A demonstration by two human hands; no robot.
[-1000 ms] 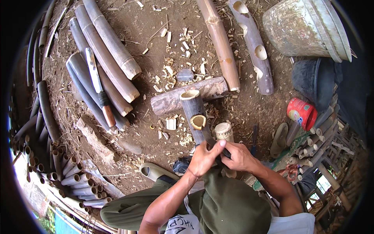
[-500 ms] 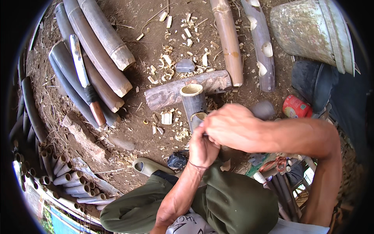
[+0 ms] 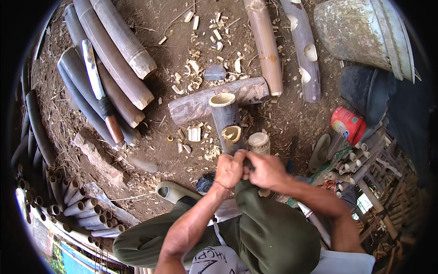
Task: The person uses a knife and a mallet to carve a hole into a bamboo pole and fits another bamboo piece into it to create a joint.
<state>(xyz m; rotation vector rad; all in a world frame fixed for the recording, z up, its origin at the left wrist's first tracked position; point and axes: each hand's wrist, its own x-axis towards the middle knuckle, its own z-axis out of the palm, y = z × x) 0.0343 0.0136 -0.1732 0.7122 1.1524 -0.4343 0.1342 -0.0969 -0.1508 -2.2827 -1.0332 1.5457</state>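
A dark bamboo tube (image 3: pixel 225 113) rests across a short log (image 3: pixel 191 109), its round open end facing away from me. A pale notch (image 3: pixel 231 134) is cut into its upper side, with a curl of lighter wood at it. My left hand (image 3: pixel 229 171) is closed around the tube's nearer part, just below the notch. Right beside it, touching, my right hand (image 3: pixel 266 171) is closed and slightly blurred. A small dark bit shows between the hands, but what the right fingers hold is hidden. The tube's near end goes out of sight under my hands.
A machete (image 3: pixel 98 86) lies on several bamboo poles (image 3: pixel 121 68) at the left. Notched bamboo (image 3: pixel 306 52), pale buckets (image 3: pixel 360 36) and a red can (image 3: pixel 347 125) are to the right. A lidded container (image 3: pixel 259 141) stands beside the tube. Wood chips (image 3: pixel 194 68) litter the dirt.
Both hands have moved down the tube toward me, uncovering the notch. My right forearm has dropped and swung inward, revealing the lidded container and a sandal.
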